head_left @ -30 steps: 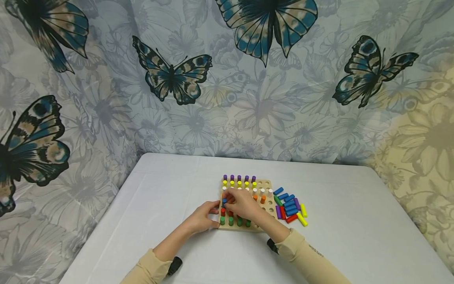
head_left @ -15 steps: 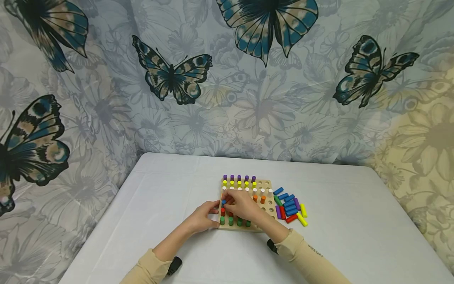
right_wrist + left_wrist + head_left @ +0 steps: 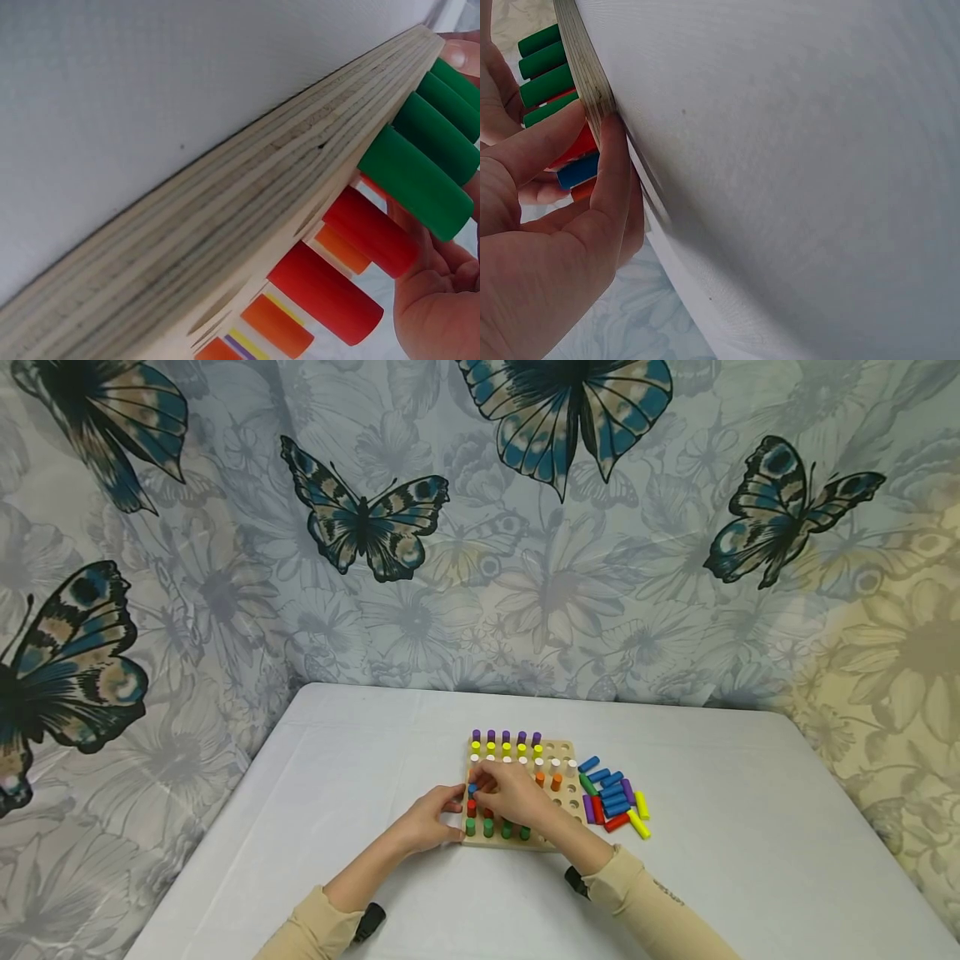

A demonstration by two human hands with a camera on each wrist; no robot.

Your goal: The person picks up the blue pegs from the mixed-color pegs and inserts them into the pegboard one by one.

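On the table a wooden pegboard (image 3: 495,843) bears upright rows of coloured pegs. My right hand (image 3: 517,793) reaches over its middle. Thumb and index finger pinch a blue peg (image 3: 472,790) in the leftmost column, between orange and red pegs; its lower end is hidden. My left hand (image 3: 429,818) holds the board by its left edge near the front corner, thumb toward the front. The left wrist view shows thumb and fingers at the plywood corner, close to green pegs (image 3: 546,84). In the right wrist view, red pegs (image 3: 326,292) stand behind the green ones.
Right of the board lie loose pegs, among them several blue ones (image 3: 617,807), yellow ones (image 3: 638,823), red ones (image 3: 617,822), purple ones and a green one. The white table (image 3: 360,743) meets a butterfly-patterned backdrop (image 3: 525,635) behind.
The blue peg in my right fingers has gone down slightly into its place in the left column. My left hand and the board stay where they were.
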